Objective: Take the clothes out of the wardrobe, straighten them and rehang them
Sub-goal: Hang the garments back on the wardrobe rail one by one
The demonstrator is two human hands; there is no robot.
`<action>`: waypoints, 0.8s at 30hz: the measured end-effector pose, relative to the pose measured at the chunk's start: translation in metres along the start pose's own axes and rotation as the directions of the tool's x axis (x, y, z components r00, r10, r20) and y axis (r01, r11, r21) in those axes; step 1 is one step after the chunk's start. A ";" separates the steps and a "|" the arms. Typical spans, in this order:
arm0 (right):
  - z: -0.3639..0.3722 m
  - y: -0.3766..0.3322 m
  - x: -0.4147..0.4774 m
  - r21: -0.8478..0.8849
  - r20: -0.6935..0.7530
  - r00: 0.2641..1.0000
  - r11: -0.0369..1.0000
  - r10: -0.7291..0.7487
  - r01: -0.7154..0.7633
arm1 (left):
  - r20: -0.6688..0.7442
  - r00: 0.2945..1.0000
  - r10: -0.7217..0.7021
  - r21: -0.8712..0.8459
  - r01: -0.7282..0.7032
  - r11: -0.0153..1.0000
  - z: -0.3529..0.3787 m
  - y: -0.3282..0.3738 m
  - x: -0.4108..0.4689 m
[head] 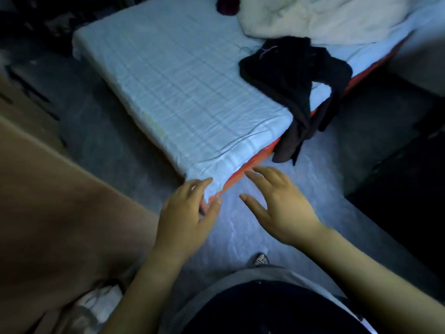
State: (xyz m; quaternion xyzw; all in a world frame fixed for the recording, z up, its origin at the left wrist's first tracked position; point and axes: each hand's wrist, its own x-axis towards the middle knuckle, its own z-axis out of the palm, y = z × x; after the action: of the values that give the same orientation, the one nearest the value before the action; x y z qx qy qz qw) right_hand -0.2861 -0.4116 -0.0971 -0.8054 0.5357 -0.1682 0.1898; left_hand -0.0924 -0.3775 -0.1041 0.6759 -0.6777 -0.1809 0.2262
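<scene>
A black garment (293,75) lies crumpled on the right side of the bed (183,92), with one part hanging over the orange edge down to the floor. My left hand (185,213) hovers at the near corner of the mattress, fingers apart and empty. My right hand (279,208) is spread open over the floor just right of that corner, holding nothing. Both hands are well short of the black garment. A brown wooden panel (55,213), perhaps the wardrobe door, fills the left foreground.
A white blanket (325,15) is bunched at the far end of the bed beside a dark red item (227,4). Dark furniture (404,169) stands at the right. Grey floor (240,237) runs between bed and me. White cloth (96,307) lies at bottom left.
</scene>
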 end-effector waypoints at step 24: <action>-0.171 0.350 0.345 -0.054 -0.062 0.916 0.915 0.397 -0.400 | 0.248 0.909 0.337 -0.079 -0.327 0.942 0.181 0.176 0.558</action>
State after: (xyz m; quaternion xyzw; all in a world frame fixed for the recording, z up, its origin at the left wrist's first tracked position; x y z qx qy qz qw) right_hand -0.5195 -0.8765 -0.0954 -0.6808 0.6982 -0.1284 0.1803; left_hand -0.3299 -0.9414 -0.1235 0.5176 -0.8029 -0.2380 0.1757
